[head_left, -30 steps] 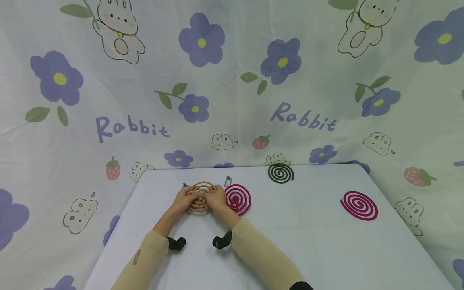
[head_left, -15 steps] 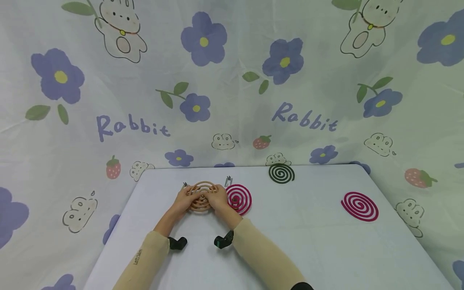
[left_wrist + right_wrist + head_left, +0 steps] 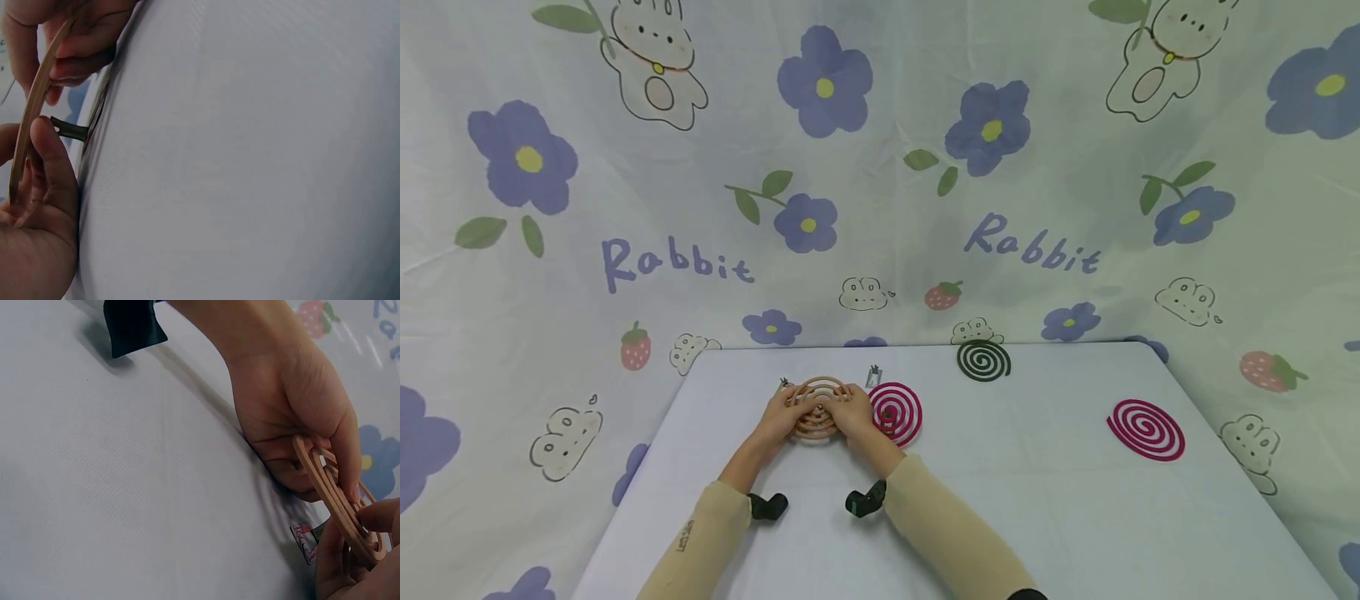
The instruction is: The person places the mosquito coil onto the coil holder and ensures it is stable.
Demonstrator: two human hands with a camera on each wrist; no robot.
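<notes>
Both hands hold a tan mosquito coil toward the back left of the table. My left hand grips its left side and my right hand its right side, thumbs on top meeting near the middle. In the left wrist view the coil is seen edge-on, tilted, above the white cloth. A small dark green piece sticks out beside the left thumb. The right wrist view shows the coil between the fingers of both hands. Just right of my right hand lies a magenta coil, partly overlapped by that hand.
A dark green coil lies at the back edge, another magenta coil at the right. Small metal stands show behind the hands, one a silver stand. Black wrist devices hang under the forearms. A printed curtain rises behind the table.
The hands keep their hold on the tan coil with almost no movement. The whole head view has shifted slightly.
</notes>
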